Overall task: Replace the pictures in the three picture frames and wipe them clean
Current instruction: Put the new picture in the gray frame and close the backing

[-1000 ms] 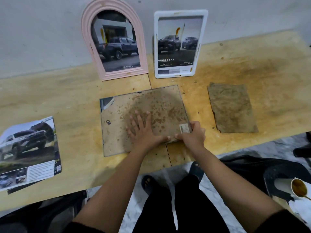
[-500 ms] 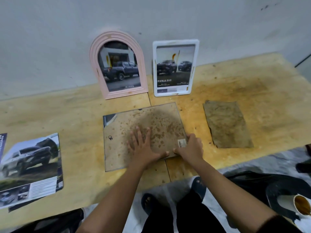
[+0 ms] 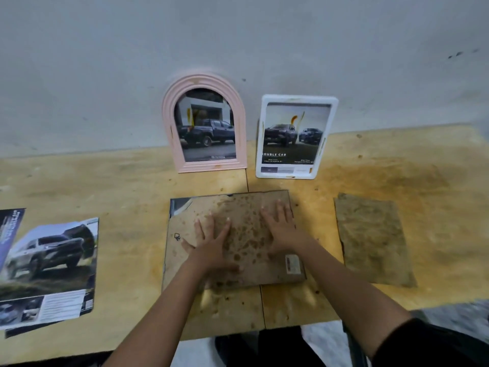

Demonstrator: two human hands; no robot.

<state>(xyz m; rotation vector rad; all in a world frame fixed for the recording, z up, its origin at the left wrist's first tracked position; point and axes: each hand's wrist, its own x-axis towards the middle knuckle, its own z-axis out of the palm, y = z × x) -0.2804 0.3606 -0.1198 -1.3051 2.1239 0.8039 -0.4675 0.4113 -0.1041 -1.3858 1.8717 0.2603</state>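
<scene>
1. "TOYOTA" is read along the bottom of the pickup picture in the pink arched frame (image 3: 203, 123), which is stood upright against the wall (image 3: 105, 75) at the back of the wooden table (image 3: 119, 186)
2. "DOUBLE CAB" is printed under two dark trucks in the white frame (image 3: 296, 136), stood just beside the pink one on its right; the smaller lines below are too fine to be read
3. A pale sticker (image 3: 292, 264) is seen at the near right corner of the stained backing board (image 3: 246, 242) of the third frame (image 3: 180, 205), which is laid face down in the middle of the table; the sticker's print is blurred
4. The left hand (image 3: 211, 242) is laid palm down on the board's left half, fingers straight and spread apart
5. The right hand (image 3: 281, 229) is laid flat on the right half, fingers straight and slightly parted, nothing being gripped
6. A loose car print (image 3: 50, 268) is laid at the left of the table, its text unreadable, and a brown sheet (image 3: 373, 239) at the right
</scene>
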